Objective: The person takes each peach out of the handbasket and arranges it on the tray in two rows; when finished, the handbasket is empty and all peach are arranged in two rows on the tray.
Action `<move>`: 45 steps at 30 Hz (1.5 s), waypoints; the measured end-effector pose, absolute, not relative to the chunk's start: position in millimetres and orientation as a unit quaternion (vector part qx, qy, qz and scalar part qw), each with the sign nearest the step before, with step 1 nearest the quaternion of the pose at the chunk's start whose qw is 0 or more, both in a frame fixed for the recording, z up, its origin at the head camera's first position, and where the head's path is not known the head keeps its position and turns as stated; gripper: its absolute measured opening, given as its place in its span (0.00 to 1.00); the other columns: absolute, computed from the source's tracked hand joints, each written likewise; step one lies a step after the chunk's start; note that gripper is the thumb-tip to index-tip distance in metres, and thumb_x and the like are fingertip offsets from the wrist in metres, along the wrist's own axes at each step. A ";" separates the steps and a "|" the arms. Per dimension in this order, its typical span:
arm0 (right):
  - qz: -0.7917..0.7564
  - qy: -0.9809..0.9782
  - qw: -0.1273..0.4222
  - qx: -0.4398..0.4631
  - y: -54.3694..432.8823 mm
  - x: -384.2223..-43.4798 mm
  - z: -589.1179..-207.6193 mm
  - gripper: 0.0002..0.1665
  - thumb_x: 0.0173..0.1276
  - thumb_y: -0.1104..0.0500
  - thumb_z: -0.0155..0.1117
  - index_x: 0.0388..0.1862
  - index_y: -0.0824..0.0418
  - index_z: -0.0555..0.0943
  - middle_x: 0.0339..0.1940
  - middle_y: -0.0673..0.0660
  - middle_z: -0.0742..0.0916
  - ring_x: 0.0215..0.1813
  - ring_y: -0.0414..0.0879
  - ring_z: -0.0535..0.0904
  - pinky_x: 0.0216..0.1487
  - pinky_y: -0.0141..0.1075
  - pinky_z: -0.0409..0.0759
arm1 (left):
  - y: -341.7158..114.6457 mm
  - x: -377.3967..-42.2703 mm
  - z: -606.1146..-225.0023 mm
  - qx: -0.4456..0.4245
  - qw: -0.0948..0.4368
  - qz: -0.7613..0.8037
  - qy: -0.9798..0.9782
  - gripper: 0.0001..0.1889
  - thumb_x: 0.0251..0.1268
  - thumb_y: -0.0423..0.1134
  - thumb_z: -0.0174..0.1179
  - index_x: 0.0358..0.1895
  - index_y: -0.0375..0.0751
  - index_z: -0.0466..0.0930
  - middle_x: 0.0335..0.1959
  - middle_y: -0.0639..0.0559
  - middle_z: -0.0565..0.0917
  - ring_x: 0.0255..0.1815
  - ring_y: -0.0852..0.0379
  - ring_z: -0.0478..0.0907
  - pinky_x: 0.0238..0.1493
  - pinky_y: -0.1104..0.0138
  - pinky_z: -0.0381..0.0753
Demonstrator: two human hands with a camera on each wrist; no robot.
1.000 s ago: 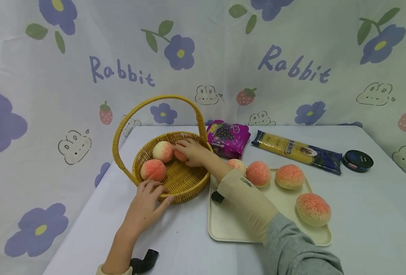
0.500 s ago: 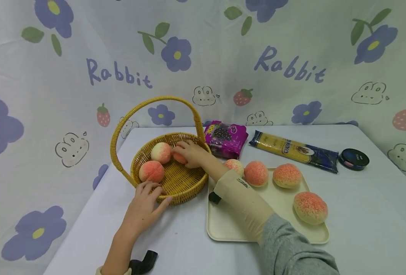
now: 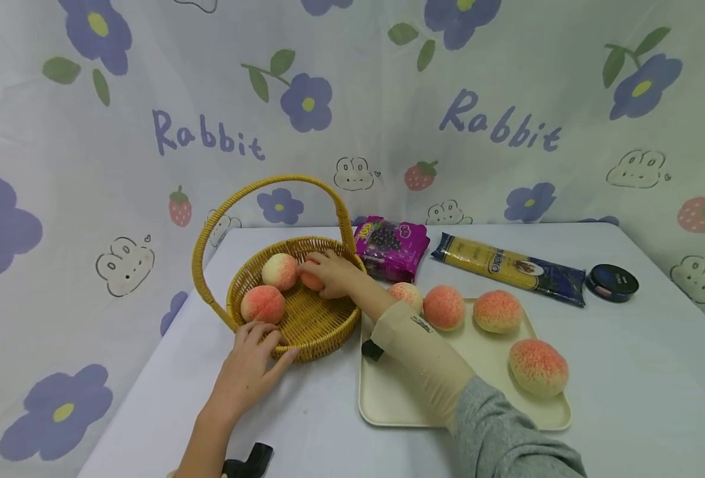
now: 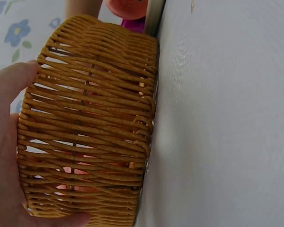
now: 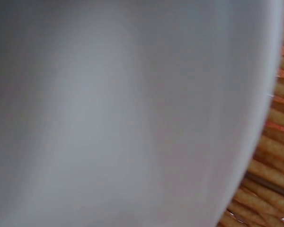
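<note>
A yellow wicker basket (image 3: 313, 317) with a tall hoop handle stands left of centre in the head view. My left hand (image 3: 251, 365) holds its near rim, thumb outside and fingers reaching over the edge; the left wrist view shows this hand (image 4: 4, 142) against the woven wall. Inside the basket my right hand (image 3: 332, 273) grips a peach (image 3: 312, 279), partly hidden under the fingers. Two more peaches lie to its left, one pale (image 3: 280, 271) and one redder (image 3: 263, 305). The right wrist view shows mostly a blurred pale surface, with basket weave (image 5: 270, 165) at its right edge.
A cream tray (image 3: 397, 405) sits right of the basket under my right forearm, bearing several peaches, one (image 3: 538, 367) near its right corner. Behind are a purple grape-printed packet (image 3: 391, 247), a long yellow-and-blue packet (image 3: 508, 265) and a round black container (image 3: 612, 283).
The head view has shifted slightly, so everything sits a little lower in it. Both hands, the basket and the peaches keep nearly the same places.
</note>
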State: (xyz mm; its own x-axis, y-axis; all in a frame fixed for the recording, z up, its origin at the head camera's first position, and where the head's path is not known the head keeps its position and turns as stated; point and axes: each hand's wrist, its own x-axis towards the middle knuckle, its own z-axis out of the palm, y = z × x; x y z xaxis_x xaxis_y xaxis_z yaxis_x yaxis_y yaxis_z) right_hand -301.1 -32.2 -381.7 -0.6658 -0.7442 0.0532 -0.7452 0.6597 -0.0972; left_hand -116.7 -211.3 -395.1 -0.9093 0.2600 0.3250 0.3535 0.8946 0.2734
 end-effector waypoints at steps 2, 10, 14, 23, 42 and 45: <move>0.056 -0.913 -0.002 0.404 -32.9 -299.0 -383.7 0.38 0.56 0.54 0.69 0.65 0.43 0.64 0.65 0.53 0.65 0.60 0.55 0.64 0.54 0.44 0.71 | -211.8 -115.0 -396.6 -0.159 0.139 -0.165 -0.963 0.17 0.63 0.58 0.52 0.33 0.49 0.77 0.48 0.45 0.74 0.58 0.42 0.61 0.51 0.46 0.68; 0.046 -0.921 -0.003 0.386 -32.8 -295.6 -380.7 0.38 0.56 0.50 0.68 0.65 0.42 0.65 0.64 0.53 0.67 0.61 0.57 0.65 0.52 0.45 0.73 | -210.4 -114.4 -395.7 -0.155 0.129 -0.169 -0.965 0.18 0.64 0.59 0.49 0.35 0.49 0.77 0.50 0.44 0.73 0.59 0.44 0.59 0.51 0.46 0.68; 0.054 -0.923 -0.007 0.380 -31.0 -296.1 -374.9 0.37 0.56 0.50 0.68 0.65 0.41 0.66 0.63 0.54 0.68 0.61 0.56 0.65 0.50 0.45 0.74 | -209.8 -117.1 -393.4 -0.160 0.138 -0.166 -0.963 0.18 0.64 0.58 0.50 0.35 0.48 0.77 0.49 0.44 0.74 0.59 0.43 0.60 0.50 0.46 0.69; 0.085 -0.911 0.009 0.403 -27.3 -291.3 -371.3 0.34 0.55 0.50 0.68 0.62 0.44 0.69 0.59 0.53 0.72 0.59 0.50 0.67 0.51 0.41 0.73 | -209.1 -116.1 -395.5 -0.164 0.145 -0.167 -0.961 0.17 0.63 0.58 0.51 0.34 0.48 0.76 0.49 0.44 0.74 0.58 0.44 0.60 0.51 0.47 0.68; 0.094 -0.889 0.055 0.444 -23.4 -274.1 -359.3 0.31 0.59 0.47 0.62 0.62 0.46 0.70 0.63 0.50 0.70 0.58 0.51 0.68 0.49 0.41 0.75 | -210.0 -118.4 -392.0 -0.163 0.140 -0.163 -0.963 0.19 0.64 0.57 0.51 0.36 0.44 0.77 0.48 0.43 0.74 0.59 0.43 0.60 0.50 0.46 0.68; 0.100 -0.882 0.061 0.457 -22.4 -269.5 -359.7 0.30 0.60 0.47 0.62 0.62 0.47 0.70 0.62 0.52 0.70 0.58 0.52 0.69 0.49 0.42 0.75 | -211.5 -116.0 -393.3 -0.161 0.138 -0.162 -0.964 0.19 0.64 0.57 0.51 0.35 0.44 0.77 0.48 0.43 0.74 0.59 0.42 0.60 0.50 0.46 0.68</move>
State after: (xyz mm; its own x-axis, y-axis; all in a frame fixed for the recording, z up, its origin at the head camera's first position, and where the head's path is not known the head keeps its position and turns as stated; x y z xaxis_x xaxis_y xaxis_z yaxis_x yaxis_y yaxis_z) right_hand -269.5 -22.4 -359.7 -0.5740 -0.7943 0.1989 -0.8187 0.5616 -0.1201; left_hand -116.0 -211.5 -393.3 -0.9102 0.2655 0.3178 0.3549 0.8956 0.2683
